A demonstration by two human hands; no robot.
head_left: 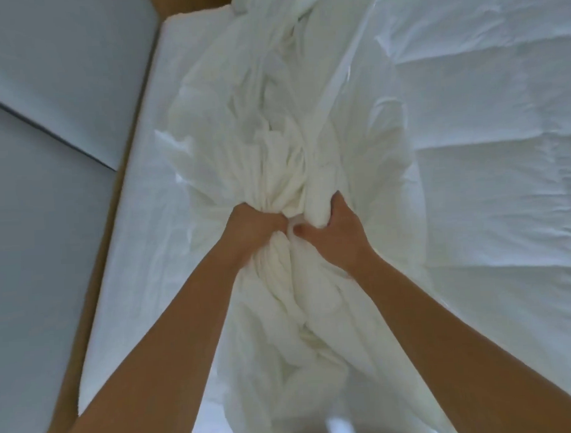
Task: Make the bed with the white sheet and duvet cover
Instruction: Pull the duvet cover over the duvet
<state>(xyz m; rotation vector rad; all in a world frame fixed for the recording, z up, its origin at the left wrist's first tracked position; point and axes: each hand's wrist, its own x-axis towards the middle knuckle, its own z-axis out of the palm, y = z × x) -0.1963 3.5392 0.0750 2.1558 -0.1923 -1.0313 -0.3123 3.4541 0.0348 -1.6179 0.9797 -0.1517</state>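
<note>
A bunched cream-white duvet cover [273, 125] lies in a long crumpled heap down the middle of the bed. My left hand [253, 227] grips a gathered bundle of its folds. Right beside it, my right hand [335, 229] clutches a thicker roll of the same fabric, thumb pressed into the cloth. A quilted white duvet [496, 125] spreads flat over the right side of the bed. The white sheet [140, 222] covers the mattress on the left, smooth up to its edge.
A pale grey padded headboard or wall panel [43, 96] runs along the left, with a tan wooden strip [113, 204] between it and the mattress. The mattress's near edge [208, 430] shows at the bottom.
</note>
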